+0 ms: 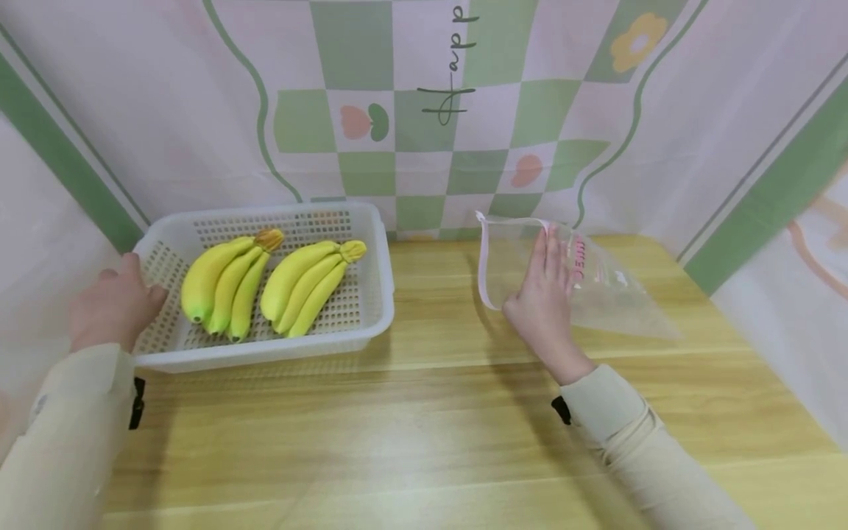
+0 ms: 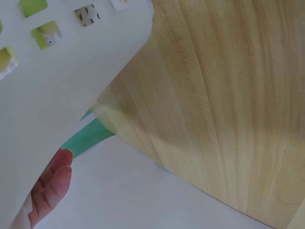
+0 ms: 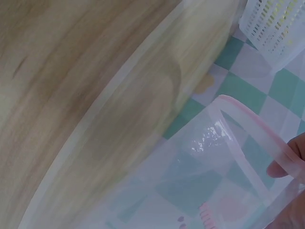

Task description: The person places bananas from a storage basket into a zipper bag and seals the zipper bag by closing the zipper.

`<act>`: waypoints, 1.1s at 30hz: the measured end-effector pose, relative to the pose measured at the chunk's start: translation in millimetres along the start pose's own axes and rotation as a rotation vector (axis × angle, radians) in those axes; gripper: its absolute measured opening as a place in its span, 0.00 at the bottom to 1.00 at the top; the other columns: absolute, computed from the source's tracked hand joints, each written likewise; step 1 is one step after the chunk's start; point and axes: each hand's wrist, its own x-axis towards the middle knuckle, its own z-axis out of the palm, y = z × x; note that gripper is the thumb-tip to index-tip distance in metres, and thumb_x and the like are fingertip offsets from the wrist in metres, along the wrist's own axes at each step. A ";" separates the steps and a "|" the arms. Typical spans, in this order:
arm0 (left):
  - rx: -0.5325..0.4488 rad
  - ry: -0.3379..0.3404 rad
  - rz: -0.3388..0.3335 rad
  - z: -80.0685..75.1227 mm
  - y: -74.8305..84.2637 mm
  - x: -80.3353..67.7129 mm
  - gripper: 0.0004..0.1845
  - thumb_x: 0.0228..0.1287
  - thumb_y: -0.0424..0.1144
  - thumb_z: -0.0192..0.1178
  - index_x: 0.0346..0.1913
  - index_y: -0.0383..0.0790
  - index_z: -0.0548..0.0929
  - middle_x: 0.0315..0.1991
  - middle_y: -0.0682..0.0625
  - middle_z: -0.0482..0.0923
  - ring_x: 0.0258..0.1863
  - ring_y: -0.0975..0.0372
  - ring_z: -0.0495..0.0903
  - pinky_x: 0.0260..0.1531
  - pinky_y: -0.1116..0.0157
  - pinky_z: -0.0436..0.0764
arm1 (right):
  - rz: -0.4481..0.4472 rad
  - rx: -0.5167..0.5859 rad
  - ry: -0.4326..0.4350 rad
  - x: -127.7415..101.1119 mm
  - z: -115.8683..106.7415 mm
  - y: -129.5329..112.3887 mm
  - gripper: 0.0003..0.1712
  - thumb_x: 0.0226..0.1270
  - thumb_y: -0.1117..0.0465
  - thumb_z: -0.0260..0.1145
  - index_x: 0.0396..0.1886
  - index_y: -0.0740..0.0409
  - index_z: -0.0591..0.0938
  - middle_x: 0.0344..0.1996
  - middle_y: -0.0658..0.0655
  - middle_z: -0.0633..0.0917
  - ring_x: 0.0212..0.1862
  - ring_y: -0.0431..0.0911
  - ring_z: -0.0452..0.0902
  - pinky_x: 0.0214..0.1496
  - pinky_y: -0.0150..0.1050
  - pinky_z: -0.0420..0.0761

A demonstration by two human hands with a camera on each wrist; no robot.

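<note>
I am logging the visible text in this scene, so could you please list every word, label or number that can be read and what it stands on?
"Happ": dark handwritten script running up the checked backdrop cloth; the top edge of the head view cuts the word off.
Pink lettering on the clear zip bag held by the right hand: too blurred to read.
White basket, bananas, left hand: no text.
</note>
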 end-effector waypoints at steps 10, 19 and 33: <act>-0.138 0.031 -0.004 -6.8 0.9 -3.6 0.42 0.71 0.56 0.37 0.70 0.21 0.46 0.50 0.19 0.59 0.44 0.34 0.67 0.29 0.46 0.74 | -0.012 0.022 -0.017 2.1 0.7 -0.8 0.58 0.42 0.79 0.52 0.75 0.66 0.36 0.76 0.63 0.34 0.76 0.65 0.30 0.74 0.66 0.35; -0.205 0.219 0.047 -14.7 28.7 -2.9 0.38 0.71 0.51 0.38 0.69 0.19 0.49 0.57 0.16 0.55 0.56 0.28 0.56 0.56 0.33 0.60 | -0.001 0.036 -0.040 2.2 -0.3 -2.6 0.58 0.44 0.79 0.53 0.75 0.65 0.34 0.76 0.62 0.32 0.76 0.65 0.28 0.73 0.67 0.34; -0.265 0.293 0.205 -14.8 105.3 -9.5 0.30 0.70 0.48 0.46 0.66 0.30 0.65 0.63 0.27 0.63 0.62 0.36 0.62 0.62 0.37 0.62 | 0.013 0.030 -0.038 1.1 -0.3 -3.3 0.58 0.45 0.78 0.54 0.75 0.64 0.35 0.76 0.62 0.33 0.76 0.65 0.30 0.74 0.66 0.35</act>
